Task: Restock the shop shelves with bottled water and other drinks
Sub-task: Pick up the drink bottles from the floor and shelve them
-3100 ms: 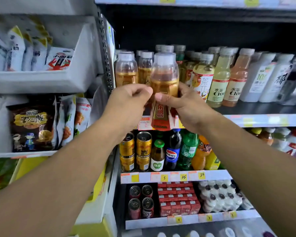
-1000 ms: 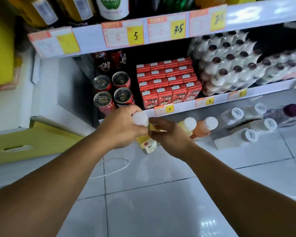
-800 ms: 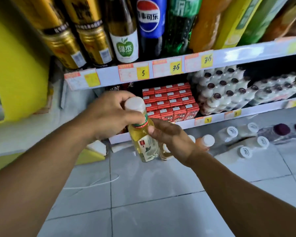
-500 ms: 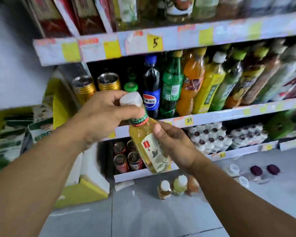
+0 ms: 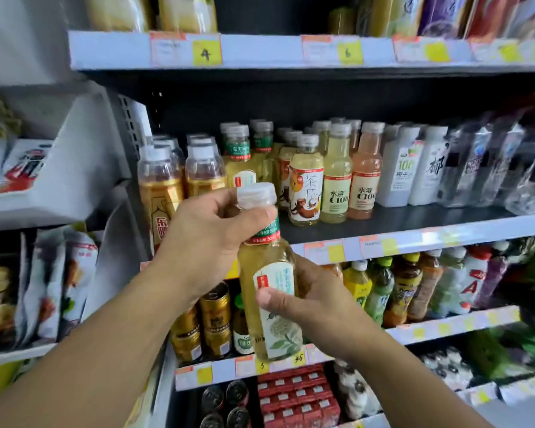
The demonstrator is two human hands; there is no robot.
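Dark shelf (image 5: 414,219) at frame centre carries upright drink bottles (image 5: 337,174) in rows; lower shelf (image 5: 445,327) carries gold cans (image 5: 215,322) and coloured bottles (image 5: 405,291)

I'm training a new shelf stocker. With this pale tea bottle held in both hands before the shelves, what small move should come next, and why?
Probably lift the tea bottle up and forward toward the matching green-collared bottles on the middle shelf. The left hand grips its neck and the right hand holds its lower body, and it hangs below that shelf's edge, so it must rise first.
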